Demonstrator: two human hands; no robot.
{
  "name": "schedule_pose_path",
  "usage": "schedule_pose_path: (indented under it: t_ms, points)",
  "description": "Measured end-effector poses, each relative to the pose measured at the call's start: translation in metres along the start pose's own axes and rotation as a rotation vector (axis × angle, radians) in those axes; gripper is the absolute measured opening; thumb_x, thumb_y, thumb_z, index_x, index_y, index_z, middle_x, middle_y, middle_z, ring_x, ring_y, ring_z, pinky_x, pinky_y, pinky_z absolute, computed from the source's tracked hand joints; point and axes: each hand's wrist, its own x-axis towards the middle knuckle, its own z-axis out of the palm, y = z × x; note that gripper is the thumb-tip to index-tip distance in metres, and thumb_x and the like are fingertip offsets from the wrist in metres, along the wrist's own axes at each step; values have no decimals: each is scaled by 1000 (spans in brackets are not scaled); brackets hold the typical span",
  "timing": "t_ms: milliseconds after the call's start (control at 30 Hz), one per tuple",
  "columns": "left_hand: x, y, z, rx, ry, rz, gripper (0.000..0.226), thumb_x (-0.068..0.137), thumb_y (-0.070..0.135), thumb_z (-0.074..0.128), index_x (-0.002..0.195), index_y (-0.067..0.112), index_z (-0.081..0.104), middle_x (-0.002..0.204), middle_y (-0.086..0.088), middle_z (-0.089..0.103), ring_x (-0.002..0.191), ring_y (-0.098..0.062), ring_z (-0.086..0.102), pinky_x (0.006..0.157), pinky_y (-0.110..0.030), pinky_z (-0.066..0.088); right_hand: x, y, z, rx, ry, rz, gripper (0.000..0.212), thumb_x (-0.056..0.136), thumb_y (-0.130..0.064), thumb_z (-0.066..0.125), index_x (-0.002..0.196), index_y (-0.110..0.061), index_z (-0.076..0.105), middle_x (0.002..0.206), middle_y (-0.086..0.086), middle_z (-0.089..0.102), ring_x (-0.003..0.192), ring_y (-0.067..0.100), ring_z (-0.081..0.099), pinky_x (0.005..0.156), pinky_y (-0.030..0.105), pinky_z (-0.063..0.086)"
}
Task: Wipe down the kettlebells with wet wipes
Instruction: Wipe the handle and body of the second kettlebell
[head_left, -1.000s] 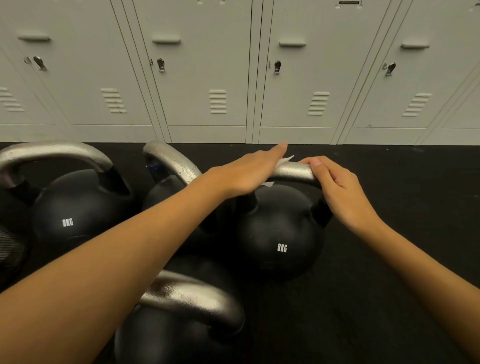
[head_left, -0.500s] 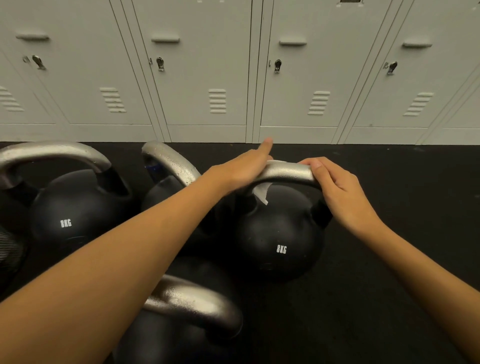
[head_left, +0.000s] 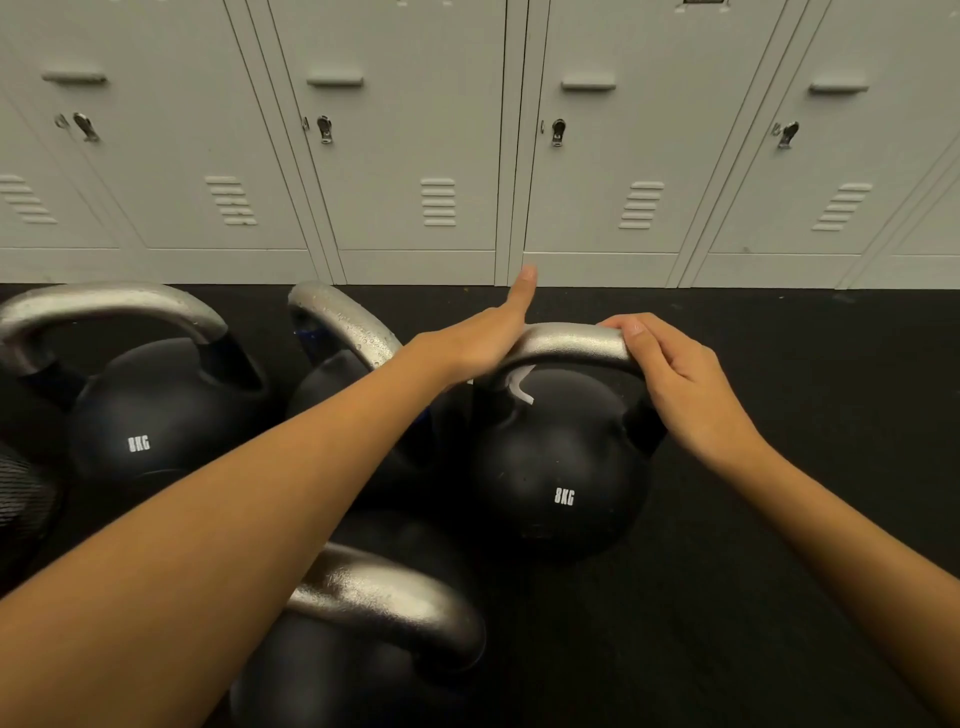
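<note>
While the right hand curls over the right end of the silver handle of a black round kettlebell marked 8KG, its grip closed around the bar, the left hand lies flat along the handle's left end with fingers straight and one fingertip raised, its grip apart. A scrap of white wet wipe shows just beneath that palm, inside the handle loop. This kettlebell stands on the black rubber floor, in front of a row of pale grey metal lockers. Three more black kettlebells sit to its left: one marked 8KG, one partly hidden behind the left forearm, and a nearer one under that arm.
</note>
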Motion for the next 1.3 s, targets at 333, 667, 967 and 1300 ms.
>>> schedule_pose_path:
  t_ms: [333,667,967,1300]
  points:
    - [-22,27,36,93,351,60,59,103,23,28,152,13,-3,132,-21,42,116,-38,44,96,-42,32,7,-6,-13,245,65,92,27,105,-28,42,110,-26,68,103,-5,72,100,4,65,87,16,47]
    - [-34,46,59,-199,333,227,51,104,35,20,135,0,42,132,-19,52,126,-33,42,108,-39,24,11,-35,-26,216,79,-54,25,104,-15,44,119,-15,64,107,-9,68,100,1,66,89,16,49]
    - [-51,21,29,-201,460,340,34,103,34,34,124,16,54,122,-1,57,112,-11,51,89,-19,35,29,-56,0,-281,-230,-235,29,101,-30,51,127,-26,62,103,-12,70,95,-2,63,81,9,45]
    - [-58,-8,13,79,475,279,36,96,18,48,132,14,49,133,0,45,121,-12,44,90,-15,31,52,-48,-18,-266,-456,61,26,100,-34,51,102,-26,76,90,-18,72,90,7,66,83,25,47]
